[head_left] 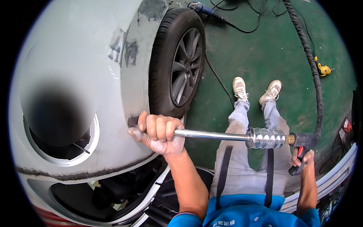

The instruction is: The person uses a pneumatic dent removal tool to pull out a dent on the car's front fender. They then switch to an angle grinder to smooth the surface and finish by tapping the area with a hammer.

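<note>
My left hand point(160, 132) is closed around the front end of a slide-hammer dent puller, right by the edge of the pale grey car body panel point(87, 75). The puller's tip is hidden behind my fingers, so I cannot tell whether it touches the metal. From that fist the shiny rod point(215, 135) runs level to the right, through a ribbed chrome sliding weight point(266, 138) that sits back near the brass fitting point(290, 139). My right hand point(303, 158) is wrapped round the black pistol grip, beside its red trigger point(301, 152). Bare, scuffed dark patches point(131, 52) mark the panel.
Below the panel's arch stands a car wheel point(185, 64). A thick wrapped cable point(311, 56) leads from the grip across the green floor point(242, 49). A blue power tool point(204, 9) and a yellow one point(323, 69) lie there with cords. The panel has a round opening point(96, 130), partly blurred.
</note>
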`<state>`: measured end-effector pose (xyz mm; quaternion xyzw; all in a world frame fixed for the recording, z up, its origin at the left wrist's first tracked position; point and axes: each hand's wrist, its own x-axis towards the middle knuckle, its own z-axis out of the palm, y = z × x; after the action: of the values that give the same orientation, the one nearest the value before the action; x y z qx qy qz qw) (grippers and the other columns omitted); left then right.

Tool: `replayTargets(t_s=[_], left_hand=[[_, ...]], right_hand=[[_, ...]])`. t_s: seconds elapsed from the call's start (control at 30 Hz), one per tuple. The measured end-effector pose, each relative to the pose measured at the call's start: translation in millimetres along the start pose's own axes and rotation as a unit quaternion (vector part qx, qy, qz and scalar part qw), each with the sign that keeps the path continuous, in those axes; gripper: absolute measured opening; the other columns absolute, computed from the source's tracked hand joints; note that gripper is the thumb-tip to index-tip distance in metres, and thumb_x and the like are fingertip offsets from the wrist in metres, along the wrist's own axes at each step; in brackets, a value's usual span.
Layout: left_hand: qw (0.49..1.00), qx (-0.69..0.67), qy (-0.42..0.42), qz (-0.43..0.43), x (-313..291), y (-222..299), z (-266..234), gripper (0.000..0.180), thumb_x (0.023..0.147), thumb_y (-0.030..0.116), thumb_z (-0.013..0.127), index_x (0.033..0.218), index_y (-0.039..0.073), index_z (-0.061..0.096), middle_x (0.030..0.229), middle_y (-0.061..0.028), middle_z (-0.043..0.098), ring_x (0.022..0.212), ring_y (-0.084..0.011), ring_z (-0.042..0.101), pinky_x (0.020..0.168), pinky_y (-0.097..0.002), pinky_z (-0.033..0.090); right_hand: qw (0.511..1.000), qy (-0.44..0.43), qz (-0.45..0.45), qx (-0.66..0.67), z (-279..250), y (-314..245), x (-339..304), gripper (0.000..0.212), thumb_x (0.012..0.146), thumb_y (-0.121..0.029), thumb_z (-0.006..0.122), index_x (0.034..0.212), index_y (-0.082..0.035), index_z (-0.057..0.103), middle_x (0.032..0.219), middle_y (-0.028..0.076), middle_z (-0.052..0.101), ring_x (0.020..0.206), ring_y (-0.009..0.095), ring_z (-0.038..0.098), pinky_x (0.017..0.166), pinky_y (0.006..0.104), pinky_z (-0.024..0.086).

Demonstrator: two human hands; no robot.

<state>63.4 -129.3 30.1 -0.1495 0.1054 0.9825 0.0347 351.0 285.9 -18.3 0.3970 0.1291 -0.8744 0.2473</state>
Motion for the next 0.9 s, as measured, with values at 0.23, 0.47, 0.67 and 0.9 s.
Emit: replayTargets(t_s=[0.23, 0.47, 0.67, 0.9], left_hand=[[0.964, 0.171, 0.189, 0.072, -15, -9, 41, 0.027, 0.099, 0.031, 0.060, 0.086, 0.009, 0.052, 0.061, 0.0030, 0.036, 0.052, -0.0100, 0.032, 0.050, -0.0270, 0.031], [0.931, 0.232, 0.118, 0.256, -38, -53, 23, 0.039, 0.102, 0.020, 0.053, 0.134, -0.001, 0.047, 0.083, -0.0031, 0.043, 0.067, -0.0125, 0.041, 0.062, -0.0297, 0.038], [0.936, 0.166, -0.235, 0.200, 47, -125, -29, 0.059, 0.097, 0.024, 0.057, 0.143, -0.003, 0.032, 0.131, -0.0187, 0.044, 0.116, -0.0277, 0.048, 0.100, -0.0423, 0.040], [0.015, 0.828, -0.036, 0.560, 82, -119, -89, 0.074, 0.102, 0.054, 0.034, 0.153, 0.000, 0.027, 0.157, -0.0275, 0.022, 0.148, -0.0422, 0.019, 0.119, -0.0580, 0.015]], right_hand=[[0.998, -0.043, 0.028, 0.028, -17, -3, 29, 0.059, 0.056, -0.016, 0.073, 0.104, 0.015, 0.061, 0.080, 0.028, 0.065, 0.043, 0.024, 0.055, 0.045, 0.0382, 0.046], [0.975, -0.183, 0.127, -0.009, -104, -50, 149, 0.059, 0.065, -0.029, 0.068, 0.107, 0.011, 0.059, 0.064, 0.022, 0.056, 0.045, 0.024, 0.052, 0.049, 0.0403, 0.046], [0.896, -0.434, 0.078, 0.047, -132, -95, 276, 0.064, 0.075, -0.028, 0.064, 0.131, -0.001, 0.053, 0.073, 0.018, 0.061, 0.053, 0.020, 0.053, 0.050, 0.0354, 0.045], [0.803, -0.561, 0.170, 0.111, -141, -138, 401, 0.079, 0.080, -0.029, 0.058, 0.154, -0.033, 0.031, 0.087, 0.006, 0.062, 0.060, 0.008, 0.056, 0.060, 0.0246, 0.047]])
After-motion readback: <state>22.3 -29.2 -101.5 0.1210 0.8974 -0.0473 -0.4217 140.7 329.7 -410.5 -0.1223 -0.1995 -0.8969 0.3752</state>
